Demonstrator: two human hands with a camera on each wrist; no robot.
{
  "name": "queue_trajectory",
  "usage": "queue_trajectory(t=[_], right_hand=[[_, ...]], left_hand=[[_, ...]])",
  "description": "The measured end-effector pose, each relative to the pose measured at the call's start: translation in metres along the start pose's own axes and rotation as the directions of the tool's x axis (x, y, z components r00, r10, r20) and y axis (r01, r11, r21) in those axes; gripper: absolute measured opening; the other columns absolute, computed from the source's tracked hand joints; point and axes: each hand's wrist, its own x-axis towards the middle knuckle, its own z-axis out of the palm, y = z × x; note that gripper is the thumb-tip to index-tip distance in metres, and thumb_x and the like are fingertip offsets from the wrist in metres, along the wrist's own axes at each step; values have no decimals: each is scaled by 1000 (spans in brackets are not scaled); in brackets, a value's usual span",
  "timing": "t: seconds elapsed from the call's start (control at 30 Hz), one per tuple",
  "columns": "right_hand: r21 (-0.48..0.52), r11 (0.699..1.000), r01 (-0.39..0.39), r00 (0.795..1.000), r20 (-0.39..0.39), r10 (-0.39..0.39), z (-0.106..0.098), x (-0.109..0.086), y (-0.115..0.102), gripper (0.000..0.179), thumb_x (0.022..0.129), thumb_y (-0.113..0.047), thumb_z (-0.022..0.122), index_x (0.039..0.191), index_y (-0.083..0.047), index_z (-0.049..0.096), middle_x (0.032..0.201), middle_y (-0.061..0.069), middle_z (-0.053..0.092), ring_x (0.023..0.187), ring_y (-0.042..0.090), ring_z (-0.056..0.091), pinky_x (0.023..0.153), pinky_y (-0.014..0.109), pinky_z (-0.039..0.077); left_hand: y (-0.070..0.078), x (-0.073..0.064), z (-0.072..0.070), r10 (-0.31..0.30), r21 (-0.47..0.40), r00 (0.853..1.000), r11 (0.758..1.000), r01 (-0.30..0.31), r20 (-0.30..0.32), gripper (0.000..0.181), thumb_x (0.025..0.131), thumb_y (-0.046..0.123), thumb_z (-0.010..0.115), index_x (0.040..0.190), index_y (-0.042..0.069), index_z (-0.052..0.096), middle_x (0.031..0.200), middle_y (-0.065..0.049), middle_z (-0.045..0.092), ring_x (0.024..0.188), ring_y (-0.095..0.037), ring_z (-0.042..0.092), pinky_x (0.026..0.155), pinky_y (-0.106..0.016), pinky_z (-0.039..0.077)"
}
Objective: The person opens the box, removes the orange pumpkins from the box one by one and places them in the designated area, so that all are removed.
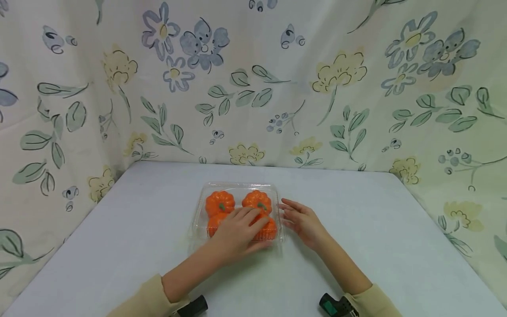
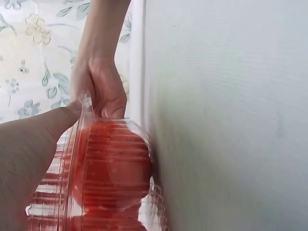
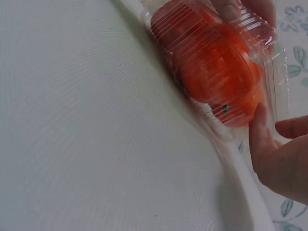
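A clear plastic clamshell box (image 1: 238,185) with several small orange pumpkins (image 1: 220,203) inside sits on the table, its lid down over them. Across the lid lies my left hand (image 1: 239,231), its fingers spread on top and the thumb along the near edge. The left wrist view shows that thumb (image 2: 65,118) touching the box's rim. At the box's right side is my right hand (image 1: 305,223), fingers extended towards the wall. In the right wrist view, the thumb and fingers of the right hand (image 3: 284,161) stand apart beside the box's corner.
A white table (image 1: 130,229) spreads out around the box. Behind it and at both sides hangs a floral cloth (image 1: 253,119). Dark wrist devices (image 1: 336,305) show near the sleeves at the bottom of the head view.
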Motion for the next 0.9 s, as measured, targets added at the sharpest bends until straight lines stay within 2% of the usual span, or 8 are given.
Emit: queue_trajectory(t=[0.17,0.3,0.47,0.73,0.9], right_hand=[[47,998,-39,999,35,38,-4,1,1,52,110,-5,48,159,8,36,134,4,66,104,9,64,92,19,57],[69,995,-66,996,59,63,-7,1,0,53,111,-6,48,160,8,34,122,-4,67,104,7,63,93,19,56],[81,994,-77,993,101,69,-11,2,2,54,111,-5,48,160,9,32,116,-4,65,101,7,64,91,20,57],[94,991,-95,983,167,78,-17,5,7,57,110,-6,50,161,8,29,125,1,65,103,9,68,91,21,59],[128,983,-133,975,193,107,-16,4,6,56,110,-6,51,159,10,31,120,0,69,100,10,69,90,22,59]], left_hand=[[5,7,5,11,34,1000,999,-11,-5,56,90,58,78,126,16,73,124,-8,70,116,-25,65,97,-42,57],[8,10,6,9,69,1000,998,-11,25,55,92,59,75,126,16,73,125,-9,71,117,-26,65,100,-42,57],[11,12,7,5,105,999,994,-10,42,55,93,60,75,127,16,73,124,-9,71,115,-26,66,102,-41,57],[12,12,8,3,127,999,992,-9,45,56,91,60,76,124,16,73,123,-10,71,112,-26,65,101,-40,58],[11,12,8,16,174,1000,984,-21,26,55,90,61,76,121,16,74,120,-9,72,109,-26,67,99,-39,59]])
